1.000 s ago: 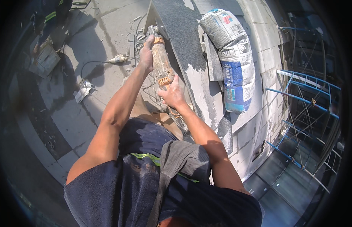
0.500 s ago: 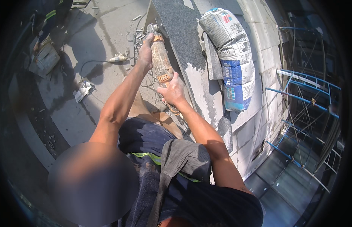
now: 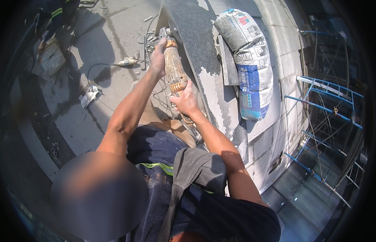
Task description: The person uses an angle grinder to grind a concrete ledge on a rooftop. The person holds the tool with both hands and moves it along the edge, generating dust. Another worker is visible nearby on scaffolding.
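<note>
A dusty angle grinder [image 3: 175, 68] with orange parts is held in both my hands, its metal head pointing away from me. My left hand [image 3: 158, 60] is closed round the front of the body near the head. Farther back, my right hand [image 3: 187, 101] grips the rear handle, below the orange vented band. The grinder's head is close beside the left edge of a grey stone slab [image 3: 210, 90]; whether its disc touches the edge cannot be made out. A faint dusty haze blurs the slab's far edge.
A white and blue bag [image 3: 248, 66] lies on the slabs at right, beside a small stone offcut [image 3: 228, 62]. Blue scaffolding [image 3: 317, 103] stands beyond. On the left floor are a cable connector [image 3: 126, 61], crumpled paper [image 3: 89, 97], scraps and a pale container [image 3: 50, 58] by another person's hand.
The grinder has shifted slightly toward me, with both hands keeping their grip. Haze now shows at the slab's far edge. At the far left, the other person's arm has moved over the pale container.
</note>
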`<state>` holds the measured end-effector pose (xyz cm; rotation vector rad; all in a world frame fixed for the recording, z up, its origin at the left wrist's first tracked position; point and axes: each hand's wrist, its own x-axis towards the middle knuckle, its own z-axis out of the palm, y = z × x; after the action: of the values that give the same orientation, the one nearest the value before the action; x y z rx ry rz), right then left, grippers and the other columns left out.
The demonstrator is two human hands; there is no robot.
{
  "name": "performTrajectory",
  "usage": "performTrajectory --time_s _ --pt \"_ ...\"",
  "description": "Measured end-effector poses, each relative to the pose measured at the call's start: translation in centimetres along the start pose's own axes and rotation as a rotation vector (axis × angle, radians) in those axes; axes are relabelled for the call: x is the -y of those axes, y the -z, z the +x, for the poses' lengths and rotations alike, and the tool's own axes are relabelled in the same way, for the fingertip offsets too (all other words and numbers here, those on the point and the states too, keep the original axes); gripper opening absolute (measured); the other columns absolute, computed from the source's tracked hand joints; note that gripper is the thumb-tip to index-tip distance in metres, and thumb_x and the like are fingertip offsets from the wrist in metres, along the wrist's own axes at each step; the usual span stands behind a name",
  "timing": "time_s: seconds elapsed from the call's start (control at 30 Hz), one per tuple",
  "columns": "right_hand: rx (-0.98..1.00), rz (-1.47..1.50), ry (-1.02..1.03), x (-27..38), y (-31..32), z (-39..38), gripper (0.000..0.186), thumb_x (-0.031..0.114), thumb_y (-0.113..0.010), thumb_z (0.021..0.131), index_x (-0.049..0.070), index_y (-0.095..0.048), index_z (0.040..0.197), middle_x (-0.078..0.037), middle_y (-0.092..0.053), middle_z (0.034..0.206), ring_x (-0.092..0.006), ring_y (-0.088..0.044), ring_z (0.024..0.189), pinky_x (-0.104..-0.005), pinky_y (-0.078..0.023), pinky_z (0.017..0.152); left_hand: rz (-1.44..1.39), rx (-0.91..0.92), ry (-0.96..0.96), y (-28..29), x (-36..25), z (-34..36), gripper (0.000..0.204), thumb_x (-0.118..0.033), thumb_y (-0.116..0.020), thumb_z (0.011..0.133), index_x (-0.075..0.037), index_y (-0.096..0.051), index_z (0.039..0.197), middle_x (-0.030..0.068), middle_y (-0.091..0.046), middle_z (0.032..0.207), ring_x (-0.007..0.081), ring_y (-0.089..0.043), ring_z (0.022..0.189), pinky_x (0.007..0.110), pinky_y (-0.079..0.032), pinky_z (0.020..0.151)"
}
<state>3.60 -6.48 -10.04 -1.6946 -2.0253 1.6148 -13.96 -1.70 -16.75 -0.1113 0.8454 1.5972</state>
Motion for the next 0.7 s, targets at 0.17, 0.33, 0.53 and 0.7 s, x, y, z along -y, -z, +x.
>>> performTrajectory --time_s 0.17,0.33,0.53,0.7 --pt "0.019 -0.099 -0.05 2.9 0.6 1.9 0.07 0.014 -0.075 0.076 -0.008 -0.031 0.126 -0.025 -0.069 0.09 -0.0304 -0.071 0.059 -0.0396 -0.06 0.056 -0.012 0.007 0.015 0.6 -1.1 3.0 0.048 -0.051 -0.059 0.097 -0.004 -0.059 0.11 0.01 -0.065 0.079 0.0226 -0.067 0.061 0.04 -0.06 0.054" --pt "0.012 -0.109 -0.027 2.6 0.5 2.0 0.071 0.015 -0.076 0.076 -0.008 -0.031 0.126 -0.024 -0.07 0.087 -0.03 -0.071 0.058 -0.0397 -0.06 0.055 -0.019 0.05 0.021 1.1 -1.0 3.3 0.052 -0.054 -0.056 0.097 -0.003 -0.059 0.109 0.0111 -0.065 0.079 0.0244 -0.068 0.062 0.041 -0.061 0.057" --pt "-0.056 -0.154 0.076 -2.1 -0.9 0.8 0.069 0.013 -0.076 0.076 -0.006 -0.03 0.125 -0.022 -0.069 0.083 -0.0282 -0.069 0.056 -0.0388 -0.058 0.051 -0.014 0.036 -0.008 0.6 0.2 0.2 0.05 -0.052 -0.055 0.099 -0.004 -0.057 0.111 0.0115 -0.064 0.081 0.0248 -0.068 0.062 0.041 -0.061 0.056" --pt "-0.024 -0.106 0.022 -2.8 -0.8 -1.0 0.069 0.012 -0.074 0.076 -0.005 -0.028 0.125 -0.021 -0.069 0.084 -0.0276 -0.069 0.055 -0.0384 -0.057 0.051 0.0 0.038 -0.015 0.5 1.2 -1.5 0.051 -0.052 -0.054 0.099 -0.003 -0.056 0.113 0.0115 -0.064 0.082 0.0251 -0.068 0.063 0.041 -0.061 0.056"
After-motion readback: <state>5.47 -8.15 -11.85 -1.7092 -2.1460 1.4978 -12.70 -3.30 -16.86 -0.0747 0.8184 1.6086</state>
